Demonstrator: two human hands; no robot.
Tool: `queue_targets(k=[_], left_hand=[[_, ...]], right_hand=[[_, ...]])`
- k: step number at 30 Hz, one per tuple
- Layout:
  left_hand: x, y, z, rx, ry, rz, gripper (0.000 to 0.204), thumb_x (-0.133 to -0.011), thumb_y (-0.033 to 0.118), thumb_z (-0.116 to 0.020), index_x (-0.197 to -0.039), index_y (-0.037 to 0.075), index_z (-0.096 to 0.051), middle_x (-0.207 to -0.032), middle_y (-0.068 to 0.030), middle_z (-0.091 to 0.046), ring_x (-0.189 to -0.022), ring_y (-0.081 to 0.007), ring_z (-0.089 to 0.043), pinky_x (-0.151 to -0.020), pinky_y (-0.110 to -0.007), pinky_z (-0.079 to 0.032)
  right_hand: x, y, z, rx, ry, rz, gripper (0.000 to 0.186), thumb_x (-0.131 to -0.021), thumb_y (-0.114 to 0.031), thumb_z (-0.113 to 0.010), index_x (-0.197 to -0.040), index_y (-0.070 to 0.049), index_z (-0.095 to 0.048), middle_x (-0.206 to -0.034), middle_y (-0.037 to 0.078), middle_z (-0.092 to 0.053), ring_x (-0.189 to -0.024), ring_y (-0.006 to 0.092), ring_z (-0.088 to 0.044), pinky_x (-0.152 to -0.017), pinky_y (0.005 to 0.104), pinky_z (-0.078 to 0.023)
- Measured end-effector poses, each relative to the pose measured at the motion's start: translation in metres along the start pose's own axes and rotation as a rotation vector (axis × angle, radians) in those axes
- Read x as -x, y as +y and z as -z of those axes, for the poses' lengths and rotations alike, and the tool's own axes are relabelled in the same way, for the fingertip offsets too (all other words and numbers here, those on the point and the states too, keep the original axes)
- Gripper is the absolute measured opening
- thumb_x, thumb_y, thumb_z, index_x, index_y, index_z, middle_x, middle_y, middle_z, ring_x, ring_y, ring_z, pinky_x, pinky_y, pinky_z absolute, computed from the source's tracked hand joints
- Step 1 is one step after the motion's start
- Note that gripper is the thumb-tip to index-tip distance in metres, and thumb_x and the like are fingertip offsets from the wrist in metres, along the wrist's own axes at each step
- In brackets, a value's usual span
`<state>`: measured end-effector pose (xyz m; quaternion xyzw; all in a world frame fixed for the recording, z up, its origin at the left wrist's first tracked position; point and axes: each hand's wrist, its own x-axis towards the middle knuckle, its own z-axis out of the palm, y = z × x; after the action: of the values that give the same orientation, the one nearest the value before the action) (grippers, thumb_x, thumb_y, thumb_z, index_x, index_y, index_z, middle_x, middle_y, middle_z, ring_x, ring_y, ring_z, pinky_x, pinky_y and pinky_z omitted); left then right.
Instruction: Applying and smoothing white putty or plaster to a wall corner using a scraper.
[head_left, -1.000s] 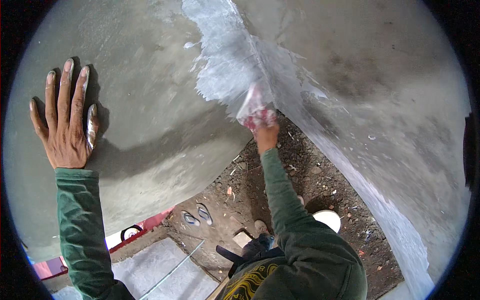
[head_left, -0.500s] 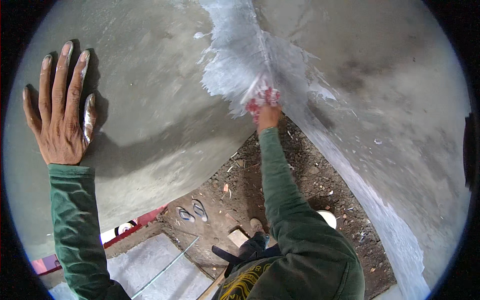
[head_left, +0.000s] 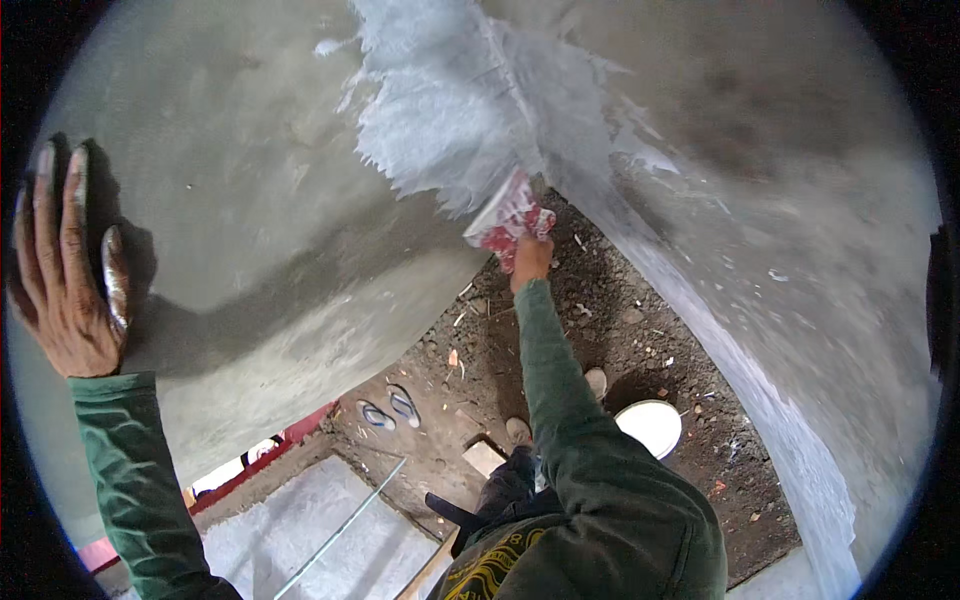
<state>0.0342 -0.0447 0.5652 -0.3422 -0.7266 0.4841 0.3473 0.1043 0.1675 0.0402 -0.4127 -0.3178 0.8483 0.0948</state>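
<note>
At the left, my left hand lies flat on the grey wall, fingers stretched out, with whitish smears on the thumb and fingertips. Near the middle, my right hand is closed around a red scraper coated with white paste. Its broad pale edge faces up and left, near the lower end of the white patch that runs along the corner. The grip itself is partly hidden by my fingers. Whether the scraper touches the wall I cannot tell.
Below the corner lies rough earth with debris, a round white lid or bucket top, and a pair of flip-flops. A wood block sits near my feet. A thin pale rod crosses the pale slab. Another wall rises at the right.
My right hand and the scraper have come down from the white patch, and the scraper's edge shows more plainly. The view has shifted, with my left hand now lower and further left.
</note>
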Motion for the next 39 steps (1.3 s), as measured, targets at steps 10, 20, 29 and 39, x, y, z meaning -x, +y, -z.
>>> queue_targets(k=[10, 20, 29, 39], left_hand=[[0.006, -0.015, 0.008, -0.138, -0.058, -0.09, 0.051, -0.101, 0.031, -0.042, -0.149, 0.016, -0.033, -0.15, -0.0112, -0.038, -0.135, -0.0308, -0.041, -0.111, -0.04, -0.036], [0.011, -0.011, 0.0, -0.152, -0.037, 0.001, 0.053, -0.099, 0.036, -0.044, -0.15, 0.025, -0.032, -0.155, -0.0012, -0.03, -0.142, -0.0262, -0.03, -0.115, -0.043, -0.031], [-0.009, 0.003, 0.007, 0.0, 0.056, 0.065, 0.051, -0.099, 0.037, -0.043, -0.148, 0.024, -0.036, -0.153, -0.0028, -0.035, -0.139, -0.0288, -0.036, -0.112, -0.042, -0.034], [0.004, 0.007, -0.007, 0.095, 0.109, 0.074, 0.053, -0.098, 0.053, -0.034, -0.149, 0.035, -0.031, -0.155, 0.008, -0.031, -0.144, -0.0148, -0.024, -0.12, -0.043, -0.001]], right_hand=[[-0.015, 0.096, -0.042, 0.155, -0.191, 0.23, 0.038, -0.089, -0.021, -0.062, -0.123, -0.006, -0.057, -0.107, 0.007, -0.063, -0.088, 0.0185, -0.062, -0.077, 0.0338, -0.052], [0.136, -0.02, -0.094, 0.027, -0.282, 0.194, 0.03, -0.093, -0.02, -0.062, -0.114, 0.001, -0.062, -0.101, 0.012, -0.067, -0.097, 0.0162, -0.064, -0.078, 0.0325, -0.054], [-0.185, 0.08, 0.087, 0.305, 0.049, 0.257, 0.039, -0.086, -0.019, -0.053, -0.119, 0.0, -0.055, -0.098, 0.007, -0.059, -0.077, 0.0184, -0.057, -0.063, 0.0377, -0.048], [0.031, -0.1, -0.079, -0.011, 0.008, 0.067, 0.043, -0.09, -0.018, -0.058, -0.128, 0.001, -0.053, -0.097, 0.007, -0.066, -0.068, 0.015, -0.065, -0.054, 0.0291, -0.053]])
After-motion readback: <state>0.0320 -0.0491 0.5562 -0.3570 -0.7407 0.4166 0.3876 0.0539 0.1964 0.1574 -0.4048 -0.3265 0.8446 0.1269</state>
